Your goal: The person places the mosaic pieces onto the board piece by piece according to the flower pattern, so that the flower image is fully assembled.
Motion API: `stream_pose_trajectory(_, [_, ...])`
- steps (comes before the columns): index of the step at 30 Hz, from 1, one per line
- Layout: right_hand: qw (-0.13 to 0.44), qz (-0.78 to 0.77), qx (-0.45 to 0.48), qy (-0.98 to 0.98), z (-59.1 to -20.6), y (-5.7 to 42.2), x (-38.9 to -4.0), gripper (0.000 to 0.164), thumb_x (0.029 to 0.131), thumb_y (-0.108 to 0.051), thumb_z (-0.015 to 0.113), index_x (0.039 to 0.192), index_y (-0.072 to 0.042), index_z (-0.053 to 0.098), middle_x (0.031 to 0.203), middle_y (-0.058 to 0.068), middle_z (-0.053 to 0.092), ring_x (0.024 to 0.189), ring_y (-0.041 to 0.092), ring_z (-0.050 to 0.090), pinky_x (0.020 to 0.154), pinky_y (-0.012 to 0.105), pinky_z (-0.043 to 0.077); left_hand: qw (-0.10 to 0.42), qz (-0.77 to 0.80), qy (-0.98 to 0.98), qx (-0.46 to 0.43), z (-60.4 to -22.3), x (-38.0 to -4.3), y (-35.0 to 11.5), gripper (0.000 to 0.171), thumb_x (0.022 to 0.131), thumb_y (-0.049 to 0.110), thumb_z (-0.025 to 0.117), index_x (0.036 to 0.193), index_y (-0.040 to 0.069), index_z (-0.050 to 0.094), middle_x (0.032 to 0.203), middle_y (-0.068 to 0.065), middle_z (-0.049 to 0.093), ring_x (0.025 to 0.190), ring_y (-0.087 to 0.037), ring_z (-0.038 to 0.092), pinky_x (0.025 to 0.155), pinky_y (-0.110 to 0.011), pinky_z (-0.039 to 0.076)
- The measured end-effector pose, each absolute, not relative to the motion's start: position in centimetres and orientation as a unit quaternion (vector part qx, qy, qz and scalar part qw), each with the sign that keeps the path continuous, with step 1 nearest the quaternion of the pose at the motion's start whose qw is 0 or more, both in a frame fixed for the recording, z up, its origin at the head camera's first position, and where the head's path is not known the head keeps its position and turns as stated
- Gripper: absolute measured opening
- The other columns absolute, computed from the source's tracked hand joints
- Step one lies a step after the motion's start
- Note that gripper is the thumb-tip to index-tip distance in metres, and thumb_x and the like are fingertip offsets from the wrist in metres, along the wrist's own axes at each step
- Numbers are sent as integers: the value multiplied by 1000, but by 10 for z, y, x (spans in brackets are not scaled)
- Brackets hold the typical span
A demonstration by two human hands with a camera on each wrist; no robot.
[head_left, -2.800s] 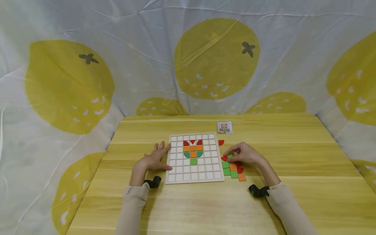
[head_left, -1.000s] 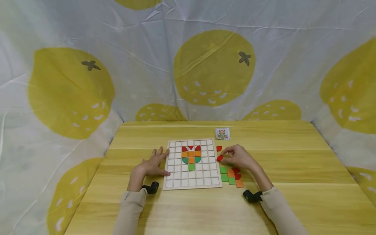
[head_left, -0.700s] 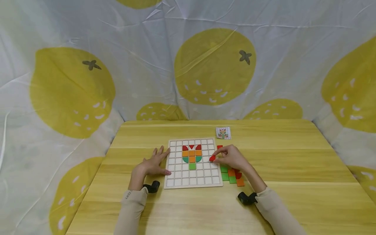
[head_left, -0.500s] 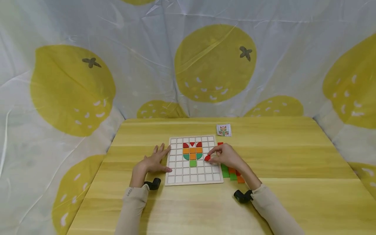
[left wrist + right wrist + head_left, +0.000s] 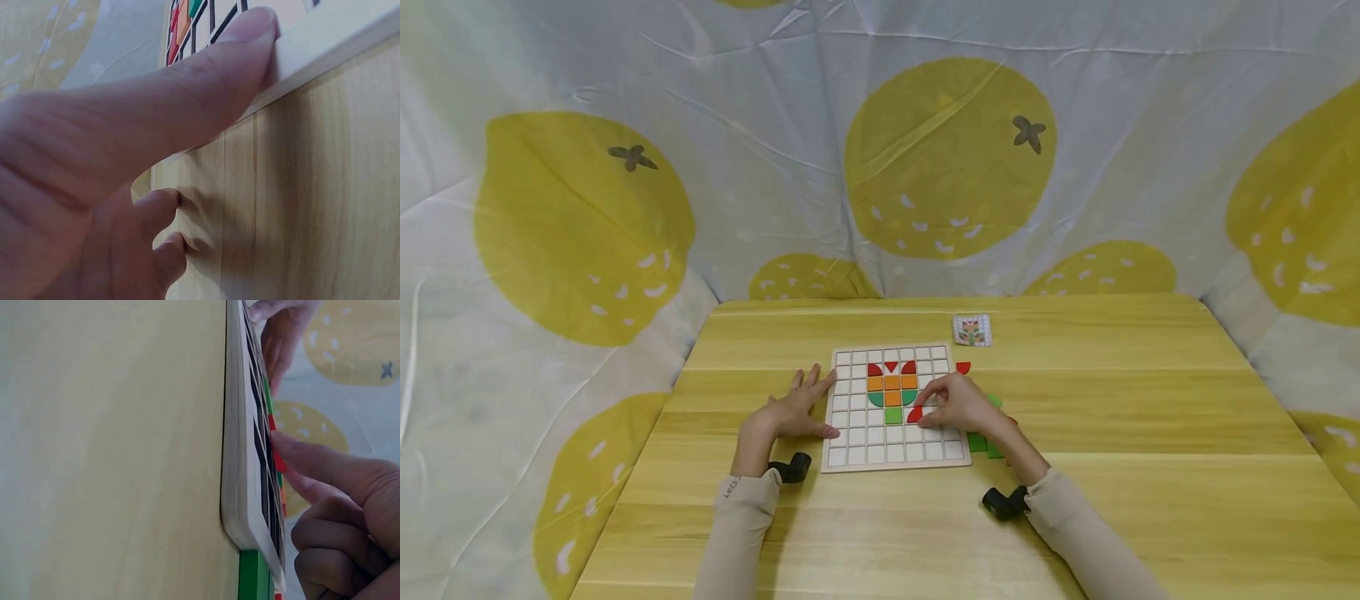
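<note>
A white gridded board (image 5: pixel 857 456) lies flat, with red, orange and green tiles set in its cells as a tulip shape. My right hand (image 5: pixel 958 404) pinches a red rounded tile (image 5: pixel 914 414) between thumb and index finger, just right of the light green square tile (image 5: pixel 892 415). In the right wrist view the red tile (image 5: pixel 277 456) is at the board's surface, its other fingers curled. My left hand (image 5: pixel 793 413) rests at the board's left edge with fingers spread. In the left wrist view the thumb (image 5: pixel 244 44) lies on the board's rim while other fingertips touch the table.
Loose green tiles (image 5: pixel 977 442) lie right of the board, partly hidden under my right forearm. A red tile (image 5: pixel 963 367) sits near the upper right edge. Behind it lies a small printed pattern card (image 5: pixel 972 330). A lemon-print curtain (image 5: pixel 951 158) hangs behind the wooden table (image 5: pixel 1112 375).
My right hand took the red tile from the loose pile and carried it left over the board to beside the light green square. My left hand stayed on the board's edge.
</note>
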State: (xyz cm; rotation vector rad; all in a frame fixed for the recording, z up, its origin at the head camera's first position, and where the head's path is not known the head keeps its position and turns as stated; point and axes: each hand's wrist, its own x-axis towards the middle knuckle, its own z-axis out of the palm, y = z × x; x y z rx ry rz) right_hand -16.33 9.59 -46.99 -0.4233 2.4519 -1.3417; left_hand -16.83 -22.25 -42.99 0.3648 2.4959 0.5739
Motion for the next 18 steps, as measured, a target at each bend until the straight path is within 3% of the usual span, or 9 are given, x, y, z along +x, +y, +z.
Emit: stream_pose_trajectory(18, [156,-456,-163,861,-469,95,-167,16,80,-12,89,95,-11,83,55,-5,33,53,12,30,54,22,23,272,214,929,131,-433,-169,-224,101,92,36,78,168,16,14,174,-20,-7,160,-46,-11,112,-87,-1])
